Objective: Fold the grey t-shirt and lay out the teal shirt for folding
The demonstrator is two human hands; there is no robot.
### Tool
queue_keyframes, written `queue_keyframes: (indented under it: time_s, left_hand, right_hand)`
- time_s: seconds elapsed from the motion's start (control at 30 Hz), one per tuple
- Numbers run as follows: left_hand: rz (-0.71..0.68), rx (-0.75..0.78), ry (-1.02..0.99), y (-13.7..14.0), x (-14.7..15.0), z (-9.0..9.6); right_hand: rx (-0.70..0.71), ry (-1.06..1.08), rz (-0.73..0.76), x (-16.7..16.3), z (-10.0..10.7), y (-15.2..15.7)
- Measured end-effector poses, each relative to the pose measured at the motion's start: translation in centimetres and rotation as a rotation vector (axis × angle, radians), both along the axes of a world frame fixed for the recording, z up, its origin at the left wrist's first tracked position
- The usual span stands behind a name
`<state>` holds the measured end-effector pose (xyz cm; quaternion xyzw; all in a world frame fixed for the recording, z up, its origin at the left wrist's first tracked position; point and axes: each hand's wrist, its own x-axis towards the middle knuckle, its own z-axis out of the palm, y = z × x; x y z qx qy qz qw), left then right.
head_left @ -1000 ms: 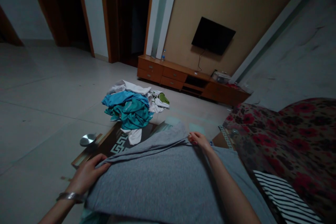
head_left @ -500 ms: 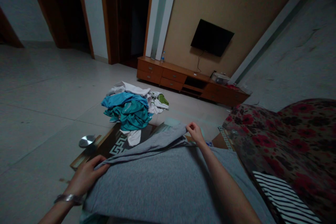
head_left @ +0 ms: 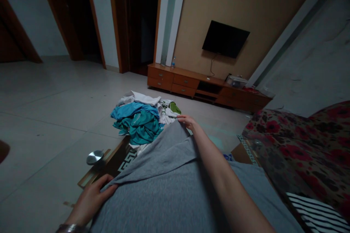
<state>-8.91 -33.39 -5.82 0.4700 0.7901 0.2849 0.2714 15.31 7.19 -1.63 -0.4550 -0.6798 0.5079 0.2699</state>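
Observation:
A grey shirt (head_left: pixel 158 200) lies spread over the glass-topped table in front of me. My left hand (head_left: pixel 94 194) pinches its left edge between thumb and fingers. Farther out, my right hand (head_left: pixel 187 121) is closed on a raised corner of the same shirt, lifting the cloth into a slanting fold. That raised part covers some of the pile of clothes (head_left: pixel 144 125) beyond, which holds teal, blue, white and green pieces.
The table's patterned edge (head_left: pixel 128 160) shows on the left, with a round metal lid-like object (head_left: pixel 94 157) beside it. A striped cloth (head_left: pixel 319 211) lies at lower right by the floral sofa (head_left: pixel 295 145). A low TV cabinet (head_left: pixel 188 82) stands along the far wall.
My right hand has moved away from me and slightly left, pulling the shirt's corner up and out into a wider flap. My left hand keeps its pinch. The view has shifted slightly.

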Motion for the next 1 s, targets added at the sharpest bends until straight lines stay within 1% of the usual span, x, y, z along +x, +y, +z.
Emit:
queue_keyframes:
  time_s: [0.1, 0.17, 0.23, 0.33, 0.37, 0.4, 0.47, 0.5, 0.53, 0.57, 0.6, 0.67, 0.73, 0.8, 0.83, 0.9, 1.0]
  left_hand:
    - [0.001, -0.016, -0.022, 0.2, 0.0, 0.2]
    - [-0.001, -0.027, -0.025, 0.3, -0.1, 0.2]
    - [0.001, -0.034, -0.016, 0.3, -0.2, 0.0]
    - [0.001, -0.058, -0.002, 0.3, -0.3, -0.4]
    - [-0.002, -0.068, 0.0, 0.2, -0.3, -0.4]
    - [-0.004, -0.074, 0.004, 0.2, -0.3, -0.5]
    - [-0.008, -0.061, 0.014, 0.2, -0.2, -0.4]
    - [-0.01, -0.049, 0.018, 0.2, -0.2, -0.3]
    - [-0.011, -0.036, 0.021, 0.2, -0.2, -0.3]
    - [-0.011, -0.025, 0.023, 0.3, -0.2, -0.2]
    - [-0.008, -0.017, 0.025, 0.3, -0.2, -0.2]
    - [0.0, -0.017, 0.029, 0.4, -0.2, -0.1]
    - [0.004, -0.022, 0.032, 0.5, -0.2, 0.0]
    - [0.007, -0.028, 0.029, 0.6, -0.1, 0.1]
    - [0.01, -0.027, 0.025, 0.6, -0.1, 0.3]
    - [0.025, -0.027, 0.024, 0.5, 0.1, 0.5]
    - [0.046, -0.042, 0.021, 0.5, 0.3, 0.7]
  right_hand:
    - [-0.004, -0.035, -0.032, -0.9, -1.6, -0.1]
    - [0.024, -0.055, -0.049, -0.9, -2.1, -0.3]
    - [0.075, -0.071, -0.056, -0.2, -1.8, -0.6]
    - [0.147, -0.087, -0.034, 2.5, -0.3, -2.1]
    - [0.185, -0.101, 0.016, 3.9, 0.3, -3.0]
    - [0.246, -0.123, 0.101, 5.3, 0.9, -4.2]
    - [0.425, -0.198, 0.354, 8.5, 1.7, -7.0]
    - [0.527, -0.249, 0.48, 9.9, 1.9, -8.6]
    - [0.622, -0.306, 0.574, 11.3, 1.9, -10.1]
    - [0.695, -0.365, 0.622, 12.4, 1.7, -11.5]
    - [0.756, -0.424, 0.632, 13.2, 1.3, -12.7]
    - [0.859, -0.528, 0.579, 13.9, 0.1, -14.5]
    - [0.945, -0.579, 0.524, 13.8, -1.1, -15.2]
    - [1.013, -0.573, 0.491, 13.4, -1.9, -15.0]
    - [1.036, -0.557, 0.473, 13.1, -2.0, -14.6]
    - [1.065, -0.522, 0.413, 12.8, -1.6, -13.4]
    - [1.081, -0.514, 0.306, 12.0, 0.2, -10.5]
